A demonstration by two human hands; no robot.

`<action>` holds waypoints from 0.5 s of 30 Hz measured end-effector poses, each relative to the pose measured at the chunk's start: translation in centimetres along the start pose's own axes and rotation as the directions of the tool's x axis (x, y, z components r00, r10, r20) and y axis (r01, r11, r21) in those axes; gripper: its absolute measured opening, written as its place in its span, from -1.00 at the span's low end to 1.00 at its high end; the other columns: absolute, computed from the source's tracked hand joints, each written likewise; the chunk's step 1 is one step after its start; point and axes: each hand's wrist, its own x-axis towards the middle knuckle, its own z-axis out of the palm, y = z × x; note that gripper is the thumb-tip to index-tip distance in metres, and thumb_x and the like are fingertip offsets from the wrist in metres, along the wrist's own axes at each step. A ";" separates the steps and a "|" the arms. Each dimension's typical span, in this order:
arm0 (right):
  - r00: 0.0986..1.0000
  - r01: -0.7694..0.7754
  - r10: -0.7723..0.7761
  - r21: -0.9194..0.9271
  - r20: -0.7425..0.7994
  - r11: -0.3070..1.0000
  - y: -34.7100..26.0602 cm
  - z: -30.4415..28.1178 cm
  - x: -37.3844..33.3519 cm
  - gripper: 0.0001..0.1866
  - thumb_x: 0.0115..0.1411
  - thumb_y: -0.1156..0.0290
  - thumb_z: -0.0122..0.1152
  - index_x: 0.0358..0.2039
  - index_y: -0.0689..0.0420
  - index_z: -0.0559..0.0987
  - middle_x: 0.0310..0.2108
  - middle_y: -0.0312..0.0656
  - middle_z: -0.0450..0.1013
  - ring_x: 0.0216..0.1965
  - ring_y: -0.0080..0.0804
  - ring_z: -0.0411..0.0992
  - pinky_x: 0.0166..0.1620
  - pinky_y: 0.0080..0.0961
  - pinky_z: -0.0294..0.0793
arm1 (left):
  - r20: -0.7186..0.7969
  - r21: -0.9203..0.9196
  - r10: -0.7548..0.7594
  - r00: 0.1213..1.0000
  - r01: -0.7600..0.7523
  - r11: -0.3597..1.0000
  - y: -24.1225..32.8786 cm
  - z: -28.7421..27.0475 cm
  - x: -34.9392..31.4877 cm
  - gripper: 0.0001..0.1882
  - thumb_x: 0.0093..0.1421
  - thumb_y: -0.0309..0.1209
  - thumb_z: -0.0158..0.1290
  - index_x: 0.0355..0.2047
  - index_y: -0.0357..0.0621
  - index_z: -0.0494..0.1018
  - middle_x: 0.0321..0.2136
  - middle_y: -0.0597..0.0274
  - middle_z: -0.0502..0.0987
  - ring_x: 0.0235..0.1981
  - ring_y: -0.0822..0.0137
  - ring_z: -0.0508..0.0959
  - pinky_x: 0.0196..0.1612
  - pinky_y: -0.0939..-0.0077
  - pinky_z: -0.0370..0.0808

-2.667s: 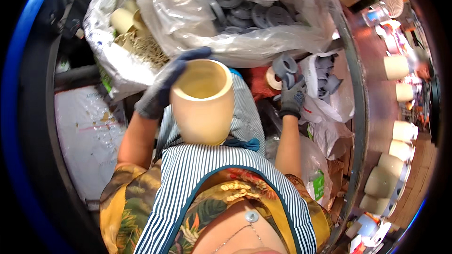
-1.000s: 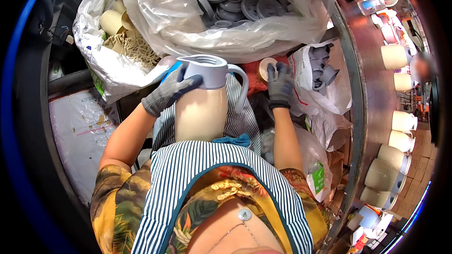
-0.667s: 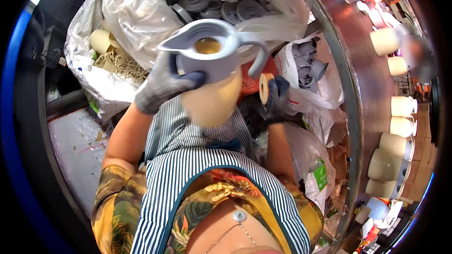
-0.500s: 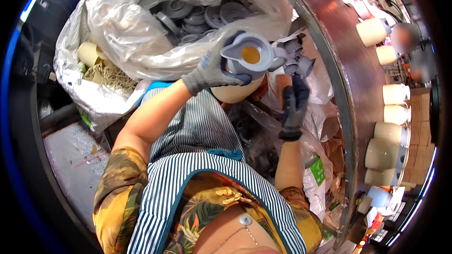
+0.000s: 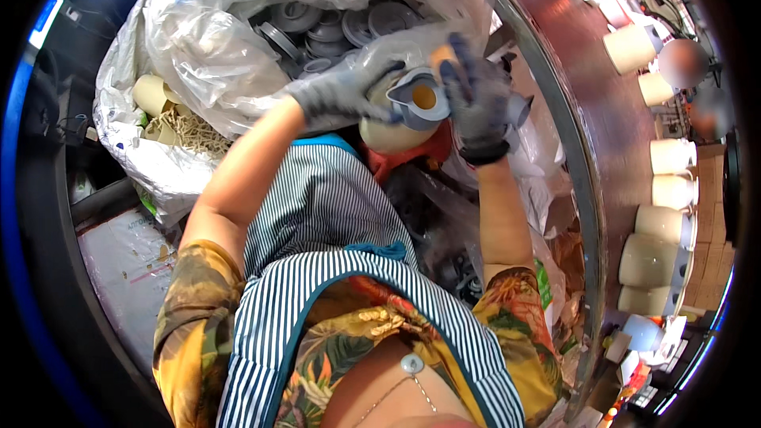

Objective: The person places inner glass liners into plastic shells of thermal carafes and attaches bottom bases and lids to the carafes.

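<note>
Jug clamped between fingers of my left hand; blurred tan ring gripped by fingertips of my right hand.

Blurred right hand, tan piece at its fingers indistinct.

Lighting uneven: bright at right, dim at far left. Glare on table. Motion blur on right hand. Fisheye bends edges; 4 corners black.
</note>
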 end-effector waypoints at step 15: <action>0.903 -0.078 0.008 0.145 0.430 0.986 -0.9 2.7 -16.9 -0.44 0.08 0.20 0.24 0.11 0.03 0.46 -0.24 -0.06 0.48 -0.14 0.03 0.36 -0.04 -0.04 0.32 | -0.557 0.376 0.088 0.826 0.157 0.913 10.5 -2.4 -5.5 -0.52 0.01 -0.48 0.16 0.01 -0.17 0.43 -0.21 -0.05 0.56 -0.17 0.00 0.56 -0.05 0.15 0.46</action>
